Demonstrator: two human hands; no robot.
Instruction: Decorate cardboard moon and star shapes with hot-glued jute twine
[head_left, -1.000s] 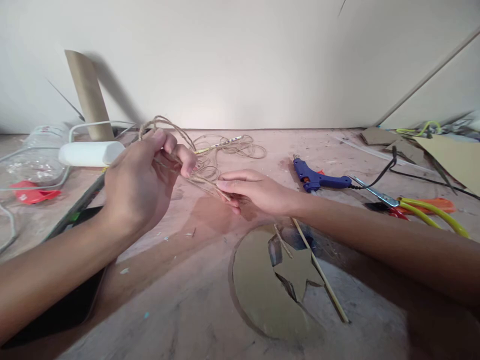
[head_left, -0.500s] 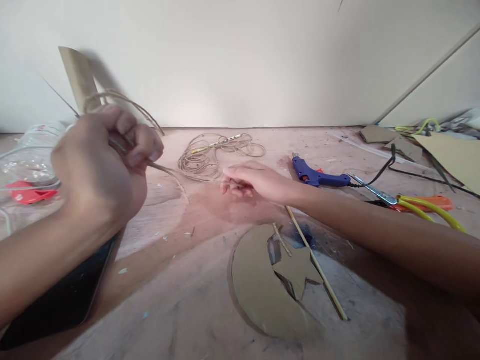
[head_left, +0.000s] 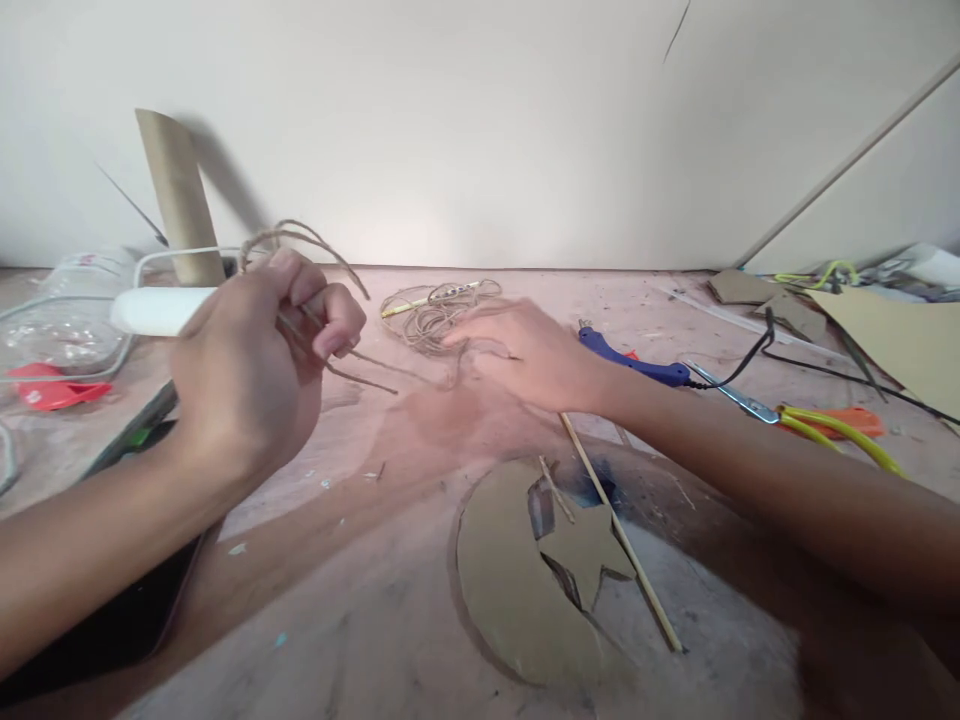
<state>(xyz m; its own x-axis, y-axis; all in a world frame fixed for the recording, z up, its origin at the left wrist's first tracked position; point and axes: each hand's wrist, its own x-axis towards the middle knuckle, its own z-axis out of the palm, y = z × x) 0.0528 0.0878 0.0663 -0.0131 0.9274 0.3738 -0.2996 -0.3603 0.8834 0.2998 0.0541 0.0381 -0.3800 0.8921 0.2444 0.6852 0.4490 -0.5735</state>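
Right hand (head_left: 517, 350) has moved up to the twine coil (head_left: 427, 330) toward the back of the counter (head_left: 360, 610); left hand (head_left: 255, 350) has swung in toward center. Left's fingers are curled tight around loose twine strands (head_left: 251, 242); right's are blurred, can't tell if they're pinching anything.
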